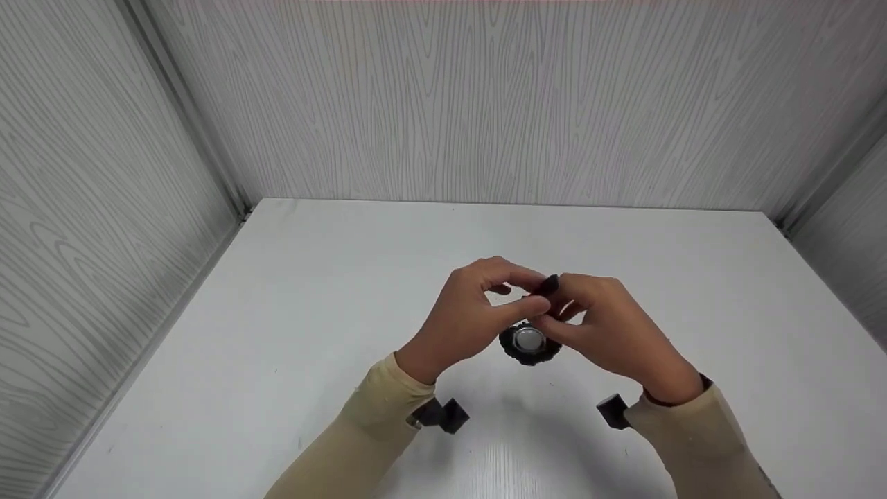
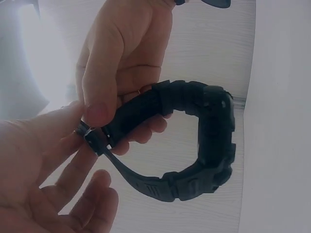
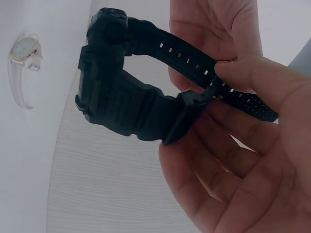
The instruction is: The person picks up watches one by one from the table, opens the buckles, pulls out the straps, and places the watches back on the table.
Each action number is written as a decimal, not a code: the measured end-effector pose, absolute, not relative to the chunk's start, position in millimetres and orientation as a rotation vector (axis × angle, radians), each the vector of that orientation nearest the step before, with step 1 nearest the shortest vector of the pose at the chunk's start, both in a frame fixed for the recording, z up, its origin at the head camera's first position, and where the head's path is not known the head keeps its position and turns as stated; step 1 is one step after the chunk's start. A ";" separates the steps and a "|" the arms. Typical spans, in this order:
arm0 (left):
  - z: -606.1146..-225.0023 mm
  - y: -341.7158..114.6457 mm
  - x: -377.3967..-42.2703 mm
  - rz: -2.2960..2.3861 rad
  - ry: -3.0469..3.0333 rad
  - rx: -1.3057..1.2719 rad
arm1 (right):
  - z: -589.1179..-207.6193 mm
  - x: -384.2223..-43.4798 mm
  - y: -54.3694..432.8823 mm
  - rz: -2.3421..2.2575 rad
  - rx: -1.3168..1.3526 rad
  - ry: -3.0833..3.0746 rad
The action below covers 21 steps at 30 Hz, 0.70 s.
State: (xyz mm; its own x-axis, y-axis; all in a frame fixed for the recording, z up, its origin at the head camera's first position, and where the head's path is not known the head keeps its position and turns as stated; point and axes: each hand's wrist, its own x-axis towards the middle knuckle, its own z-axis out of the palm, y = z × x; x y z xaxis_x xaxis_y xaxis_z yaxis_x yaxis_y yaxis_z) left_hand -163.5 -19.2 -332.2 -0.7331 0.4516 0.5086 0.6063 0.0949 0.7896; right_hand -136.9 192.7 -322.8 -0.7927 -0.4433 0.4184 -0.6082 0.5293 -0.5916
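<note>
While held above the counter (image 1: 346, 277): black watch (image 1: 530, 343), between both hands.
Left hand (image 1: 471, 312): grip pinches the strap by its buckle.
Right hand (image 1: 610, 326): grip pinches the perforated strap end (image 3: 233, 92).

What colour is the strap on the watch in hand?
Black, on the chunky black plastic watch; clearest in the right wrist view.

Black chunky digital watch (image 1: 530, 342), rubber strap looped and joined at buckle (image 3: 187, 116), perforated tail (image 3: 243, 97) sticking out. Held above white table (image 1: 291, 333), metal caseback facing up.
</note>
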 end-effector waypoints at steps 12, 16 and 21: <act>-330.1 -33.1 -171.9 -1.459 -2.416 -1.147 | -320.2 -140.4 198.7 1.189 0.780 -2.420; -329.5 -31.5 -172.1 -1.471 -2.433 -1.137 | -321.6 -141.4 199.8 1.225 0.775 -2.443; -331.7 -30.0 -172.3 -1.360 -2.401 -1.150 | -322.7 -142.6 199.9 1.250 0.781 -2.469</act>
